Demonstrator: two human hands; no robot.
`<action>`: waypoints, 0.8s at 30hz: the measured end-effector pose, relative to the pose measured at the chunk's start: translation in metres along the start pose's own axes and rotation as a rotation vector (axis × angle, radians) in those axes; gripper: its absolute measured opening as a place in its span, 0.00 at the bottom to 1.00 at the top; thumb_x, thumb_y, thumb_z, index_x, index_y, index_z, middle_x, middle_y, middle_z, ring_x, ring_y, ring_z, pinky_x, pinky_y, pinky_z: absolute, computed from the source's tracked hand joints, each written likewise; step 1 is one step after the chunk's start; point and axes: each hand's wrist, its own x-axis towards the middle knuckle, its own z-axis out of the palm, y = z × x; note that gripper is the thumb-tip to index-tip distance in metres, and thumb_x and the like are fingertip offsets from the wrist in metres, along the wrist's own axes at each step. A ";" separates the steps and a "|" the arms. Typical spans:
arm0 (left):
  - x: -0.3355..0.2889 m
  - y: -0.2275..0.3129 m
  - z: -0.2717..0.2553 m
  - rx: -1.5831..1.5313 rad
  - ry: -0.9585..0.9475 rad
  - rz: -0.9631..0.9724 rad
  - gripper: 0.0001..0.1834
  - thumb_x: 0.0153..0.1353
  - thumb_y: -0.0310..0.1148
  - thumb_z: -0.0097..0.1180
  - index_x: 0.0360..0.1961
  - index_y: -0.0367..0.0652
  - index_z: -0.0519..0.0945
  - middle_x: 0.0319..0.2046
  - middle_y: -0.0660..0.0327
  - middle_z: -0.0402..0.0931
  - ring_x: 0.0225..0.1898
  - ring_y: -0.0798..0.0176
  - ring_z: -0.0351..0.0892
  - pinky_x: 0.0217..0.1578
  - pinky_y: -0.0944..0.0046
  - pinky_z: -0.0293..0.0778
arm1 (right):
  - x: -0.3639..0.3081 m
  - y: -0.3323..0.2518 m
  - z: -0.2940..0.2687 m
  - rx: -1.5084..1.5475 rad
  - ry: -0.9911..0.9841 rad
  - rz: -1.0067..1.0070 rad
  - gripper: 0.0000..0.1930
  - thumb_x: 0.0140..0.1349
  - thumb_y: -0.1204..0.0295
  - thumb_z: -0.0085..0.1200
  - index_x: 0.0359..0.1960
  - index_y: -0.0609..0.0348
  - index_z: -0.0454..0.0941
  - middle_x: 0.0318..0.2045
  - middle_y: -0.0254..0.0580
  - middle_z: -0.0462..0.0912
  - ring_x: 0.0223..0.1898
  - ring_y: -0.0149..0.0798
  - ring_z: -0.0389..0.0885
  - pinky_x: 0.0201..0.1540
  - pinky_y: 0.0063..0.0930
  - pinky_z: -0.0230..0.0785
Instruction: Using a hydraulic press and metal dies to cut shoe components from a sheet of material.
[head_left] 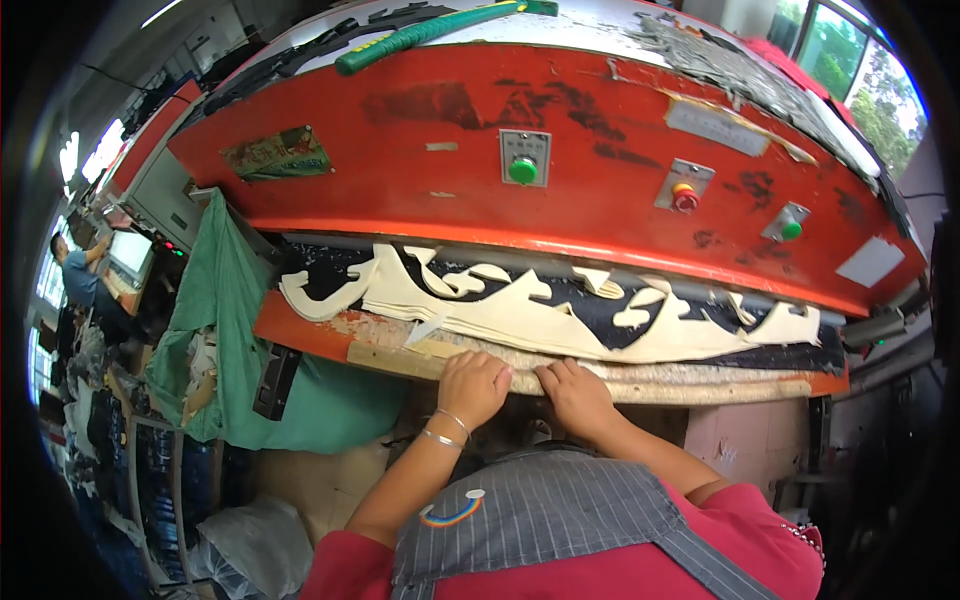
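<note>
Wears apron by pale rail with cream sheets past it; rests left hand and right hand there, maybe for balance; bends fingers, cannot tell if gripping

Surroundings, top and left side.
Green hammer with yellow-marked handle lies up top, left of shredded grey scraps; framed glass window upper right. Left: draped green cloth, bulging translucent plastic bag, person in blue-grey shirt well apart.
</note>
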 end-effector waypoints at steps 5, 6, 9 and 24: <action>-0.001 -0.008 0.006 0.066 0.062 -0.027 0.11 0.55 0.38 0.52 0.21 0.44 0.77 0.26 0.56 0.75 0.35 0.51 0.74 0.40 0.52 0.67 | 0.002 -0.008 0.016 0.010 0.140 0.110 0.24 0.41 0.72 0.63 0.44 0.57 0.74 0.37 0.44 0.77 0.43 0.47 0.74 0.45 0.36 0.69; -0.005 -0.005 0.003 0.038 0.073 -0.024 0.12 0.55 0.38 0.52 0.21 0.43 0.77 0.27 0.56 0.76 0.37 0.50 0.74 0.41 0.52 0.68 | -0.001 -0.009 0.019 -0.015 0.170 0.096 0.24 0.41 0.72 0.63 0.44 0.57 0.74 0.37 0.45 0.76 0.43 0.48 0.74 0.45 0.37 0.69; -0.008 0.001 0.001 0.047 -0.046 -0.041 0.13 0.55 0.39 0.51 0.20 0.42 0.79 0.26 0.54 0.77 0.35 0.49 0.75 0.39 0.50 0.69 | -0.014 -0.013 0.022 -0.038 0.177 0.132 0.13 0.49 0.76 0.51 0.38 0.56 0.76 0.31 0.47 0.76 0.38 0.48 0.75 0.40 0.39 0.70; 0.055 -0.170 -0.078 -0.070 0.190 -0.122 0.14 0.62 0.31 0.48 0.47 0.43 0.79 0.47 0.51 0.77 0.50 0.48 0.74 0.52 0.57 0.69 | 0.150 -0.002 -0.031 0.070 -0.042 -0.111 0.51 0.42 0.53 0.68 0.67 0.53 0.53 0.65 0.53 0.58 0.66 0.53 0.56 0.63 0.44 0.55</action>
